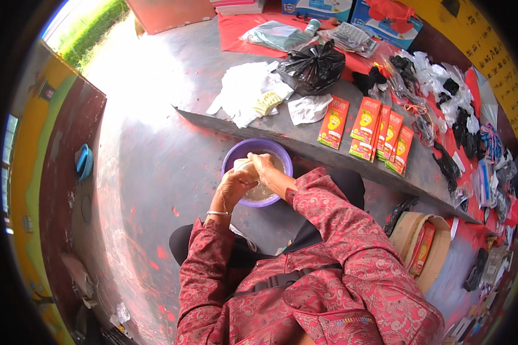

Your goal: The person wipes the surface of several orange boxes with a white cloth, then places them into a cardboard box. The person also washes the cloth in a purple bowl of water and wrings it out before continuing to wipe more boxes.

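Observation:
A purple basin (229, 158) of cloudy water stands on the floor in front of my knees. Over it, both hands are closed around a bunched whitish cloth (245, 167). My left hand (233, 187), with a pale bangle at the wrist, grips the cloth from the near left side. From the right, my right hand (265, 167) wraps its fingers over the same bundle. Most of the cloth is hidden by my fingers.
Beyond the basin runs a raised grey ledge (242, 131). On it lie white cloths (244, 86), a knotted black plastic bag (313, 66) and several orange packets (334, 122). An open cardboard box (406, 230) stands at my right. A blue basket (84, 162) is by the left wall.

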Demonstrator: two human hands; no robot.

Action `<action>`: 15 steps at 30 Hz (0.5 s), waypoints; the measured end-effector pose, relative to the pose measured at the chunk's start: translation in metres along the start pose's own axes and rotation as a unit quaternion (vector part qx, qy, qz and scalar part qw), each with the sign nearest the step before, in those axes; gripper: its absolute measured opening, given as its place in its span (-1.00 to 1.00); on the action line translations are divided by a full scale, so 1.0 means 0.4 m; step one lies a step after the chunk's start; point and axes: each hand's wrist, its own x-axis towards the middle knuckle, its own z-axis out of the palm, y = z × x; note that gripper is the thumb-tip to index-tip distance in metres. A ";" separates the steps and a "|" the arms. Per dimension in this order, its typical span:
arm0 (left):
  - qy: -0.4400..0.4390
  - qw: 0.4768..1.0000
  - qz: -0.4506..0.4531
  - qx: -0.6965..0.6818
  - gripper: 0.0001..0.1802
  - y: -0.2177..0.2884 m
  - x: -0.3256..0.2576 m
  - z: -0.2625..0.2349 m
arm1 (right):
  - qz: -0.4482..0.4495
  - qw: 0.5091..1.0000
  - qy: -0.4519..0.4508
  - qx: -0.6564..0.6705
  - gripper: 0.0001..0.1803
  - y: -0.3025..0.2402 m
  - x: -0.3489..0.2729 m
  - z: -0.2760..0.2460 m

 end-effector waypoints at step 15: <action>0.407 0.163 -0.017 0.898 -0.36 -0.066 0.113 0.229 | -0.222 0.808 -0.328 0.437 -0.71 0.073 0.015 0.135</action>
